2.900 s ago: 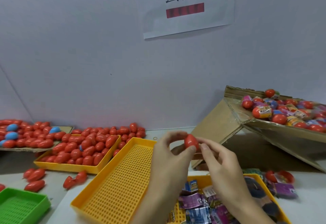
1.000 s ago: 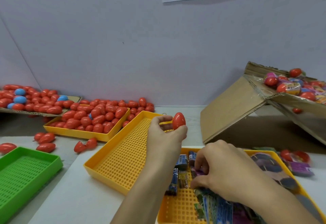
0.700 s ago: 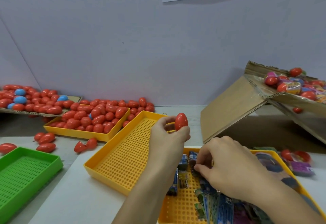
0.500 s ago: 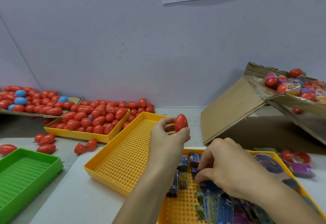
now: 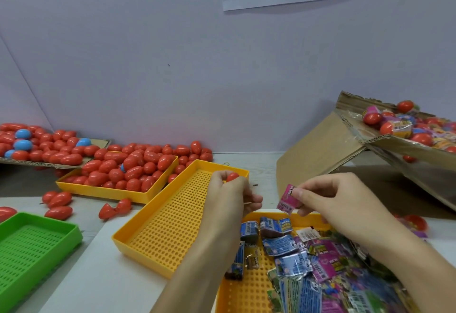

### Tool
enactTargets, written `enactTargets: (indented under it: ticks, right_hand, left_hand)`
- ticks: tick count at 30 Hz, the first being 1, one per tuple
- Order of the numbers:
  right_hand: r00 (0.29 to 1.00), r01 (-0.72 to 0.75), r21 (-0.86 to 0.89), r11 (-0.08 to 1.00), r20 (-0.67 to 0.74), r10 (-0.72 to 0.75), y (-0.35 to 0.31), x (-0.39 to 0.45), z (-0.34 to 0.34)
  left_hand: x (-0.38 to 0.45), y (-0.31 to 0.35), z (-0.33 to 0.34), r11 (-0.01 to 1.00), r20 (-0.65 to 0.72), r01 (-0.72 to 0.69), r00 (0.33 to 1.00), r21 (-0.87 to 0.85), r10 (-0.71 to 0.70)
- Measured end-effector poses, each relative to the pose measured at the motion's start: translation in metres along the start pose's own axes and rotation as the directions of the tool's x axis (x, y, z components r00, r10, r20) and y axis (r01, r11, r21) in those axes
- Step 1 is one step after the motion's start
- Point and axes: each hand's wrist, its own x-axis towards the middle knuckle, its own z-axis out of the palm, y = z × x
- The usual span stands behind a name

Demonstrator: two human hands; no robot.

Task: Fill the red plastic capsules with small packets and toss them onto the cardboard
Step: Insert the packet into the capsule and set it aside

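L hand (image 5: 230, 195) grips a red capsule (image 5: 232, 177), fingers curled round it; only its top shows above the knuckles, over the empty yellow tray (image 5: 172, 226). R hand (image 5: 330, 201) pinches a pink packet (image 5: 287, 198) btwn thumb and forefinger, just right of the L hand, above the near yellow packet tray (image 5: 246, 290). Packet print too blurred to read. Cardboard (image 5: 318, 150) w/ filled capsules sits far right.

Hands hold red capsule (image 5: 232, 176) and pink packet (image 5: 287, 197).
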Motion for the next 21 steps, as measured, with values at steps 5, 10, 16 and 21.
enactTargets:
  ticks: [5,10,16,21]
  right_hand:
    - [1.000,-0.025,0.093,0.995,-0.013,0.026,0.002,0.001,0.007]
    - [1.000,-0.007,0.131,0.991,-0.002,0.007,0.001,0.001,0.007]
    - [1.000,-0.008,0.154,0.988,-0.014,0.010,-0.001,0.001,0.012]
    - [1.000,-0.006,0.226,0.974,0.009,0.004,-0.002,0.001,0.014]
  left_hand:
    - [-0.007,-0.004,0.002,0.948,0.152,-0.096,0.987,0.303,0.052]
    - [-0.013,-0.002,0.004,0.851,0.221,-0.239,0.964,0.468,0.149]
    - [-0.014,0.000,0.004,0.867,0.245,-0.224,0.962,0.444,0.123]
    - [-0.014,0.002,0.004,0.907,0.222,-0.184,0.970,0.380,0.104]
